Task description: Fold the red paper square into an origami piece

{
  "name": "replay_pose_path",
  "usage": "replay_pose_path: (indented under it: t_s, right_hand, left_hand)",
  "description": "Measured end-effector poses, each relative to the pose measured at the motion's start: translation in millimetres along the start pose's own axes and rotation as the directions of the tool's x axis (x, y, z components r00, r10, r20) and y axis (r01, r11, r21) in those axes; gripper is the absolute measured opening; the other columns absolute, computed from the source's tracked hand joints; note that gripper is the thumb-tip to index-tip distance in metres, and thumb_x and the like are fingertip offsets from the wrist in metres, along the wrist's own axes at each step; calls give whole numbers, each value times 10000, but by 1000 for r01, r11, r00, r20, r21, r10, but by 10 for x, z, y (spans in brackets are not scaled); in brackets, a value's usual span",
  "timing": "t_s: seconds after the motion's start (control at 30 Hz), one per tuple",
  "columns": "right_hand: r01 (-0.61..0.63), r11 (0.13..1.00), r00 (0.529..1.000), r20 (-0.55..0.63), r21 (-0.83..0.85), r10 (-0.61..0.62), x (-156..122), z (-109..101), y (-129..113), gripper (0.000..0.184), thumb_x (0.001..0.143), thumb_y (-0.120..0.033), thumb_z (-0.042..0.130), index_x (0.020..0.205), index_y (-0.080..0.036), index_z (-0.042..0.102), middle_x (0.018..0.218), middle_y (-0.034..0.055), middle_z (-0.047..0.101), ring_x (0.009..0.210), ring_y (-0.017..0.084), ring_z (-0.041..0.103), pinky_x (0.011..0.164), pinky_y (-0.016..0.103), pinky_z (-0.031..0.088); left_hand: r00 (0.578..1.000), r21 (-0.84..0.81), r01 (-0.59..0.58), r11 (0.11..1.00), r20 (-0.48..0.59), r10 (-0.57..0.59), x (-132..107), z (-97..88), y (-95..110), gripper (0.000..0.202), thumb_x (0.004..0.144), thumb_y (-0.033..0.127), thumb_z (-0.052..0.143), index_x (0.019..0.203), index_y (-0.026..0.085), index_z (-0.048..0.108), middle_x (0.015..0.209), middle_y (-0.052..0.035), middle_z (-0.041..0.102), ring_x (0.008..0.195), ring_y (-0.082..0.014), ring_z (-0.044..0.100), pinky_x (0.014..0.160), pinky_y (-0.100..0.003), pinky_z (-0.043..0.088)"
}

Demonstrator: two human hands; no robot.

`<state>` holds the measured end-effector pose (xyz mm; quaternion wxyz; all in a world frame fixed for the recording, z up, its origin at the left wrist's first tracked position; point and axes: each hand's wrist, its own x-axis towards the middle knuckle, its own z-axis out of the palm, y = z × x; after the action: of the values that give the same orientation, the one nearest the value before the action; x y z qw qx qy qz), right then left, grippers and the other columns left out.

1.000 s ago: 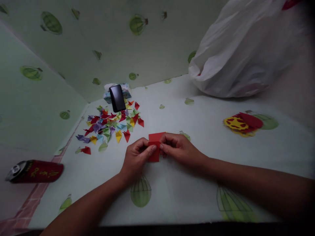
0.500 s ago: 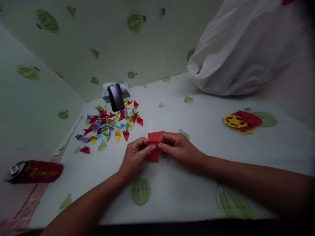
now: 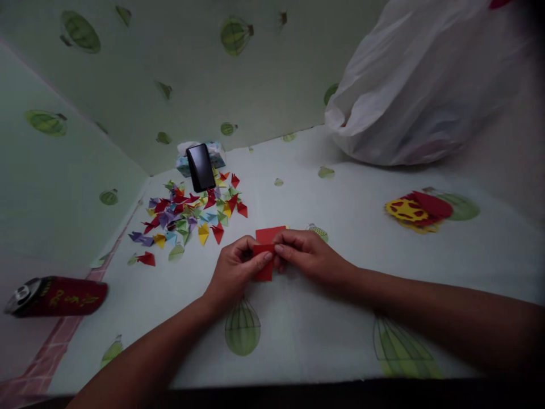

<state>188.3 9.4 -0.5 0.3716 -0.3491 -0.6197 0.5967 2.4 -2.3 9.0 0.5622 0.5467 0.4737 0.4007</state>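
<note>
A small piece of red paper (image 3: 263, 274), folded over along its top, is held between my two hands above the table. My left hand (image 3: 237, 264) pinches its left side, with the thumb lying across the front. At its upper right edge, the thumb and fingers of my right hand (image 3: 307, 253) are closed on the same paper. Just behind my fingers lies more red paper (image 3: 270, 234), partly hidden by the hands. Several small folded paper cranes (image 3: 203, 233) in many colours are heaped to the left, beyond my left hand.
A black phone (image 3: 201, 167) leans on a tissue box (image 3: 218, 154) behind the cranes. A red can (image 3: 63, 296) stands at the left edge. Yellow and red cut-out shapes (image 3: 406, 210) lie at right, below a large white plastic bag (image 3: 409, 96). The table (image 3: 323, 341) has a balloon-print cover.
My right thumb has shifted very slightly along the paper's upper edge. Both hands keep hold of the red paper, and the view has moved a little.
</note>
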Motion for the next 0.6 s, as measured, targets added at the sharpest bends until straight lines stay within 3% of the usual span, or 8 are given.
replay_pose_path:
  t_s: [0.17, 0.37, 0.5, 0.6]
  right_hand:
    - [13, 997, 1000, 13, 72, -14, 11, -2, 24, 273, 931, -358, 544, 736, -170, 578, 678, 12, 616, 646, 130, 580, 650, 279, 461]
    - [-19, 999, 999, -51, -27, 18, 17, 7, 12, 201, 862, -290, 594, 698, -177, 565, 605, -13, 579, 567, 113, 510, 567, 261, 390]
    - [-36, 998, 995, -89, 57, 41, 31, -2, 3, 186, 860, -304, 583, 721, -186, 548, 609, -21, 586, 569, 115, 538, 585, 267, 422]
    - [-46, 993, 992, -108, 107, 58, 33, -6, 4, 185, 858, -311, 585, 726, -189, 541, 623, -22, 595, 570, 113, 547, 592, 269, 436]
  left_hand:
    - [1000, 68, -9, 998, 21, 8, 2, -15, -3, 218, 794, 292, 758, 722, 144, 615, 700, -11, 661, 658, -116, 579, 614, -226, 439]
    - [996, 55, 12, 998, 84, -17, 8, -30, -37, 203, 812, 324, 762, 806, 142, 672, 771, -24, 700, 709, -124, 614, 638, -217, 460]
    - [994, 15, 11, 1000, 112, -12, 10, -44, -21, 246, 910, 390, 652, 957, 155, 710, 871, -48, 730, 759, -134, 620, 662, -223, 467]
    - [995, 53, 3, 999, 103, -8, 8, -48, -9, 265, 929, 400, 621, 949, 155, 721, 868, -49, 727, 752, -129, 598, 661, -220, 450]
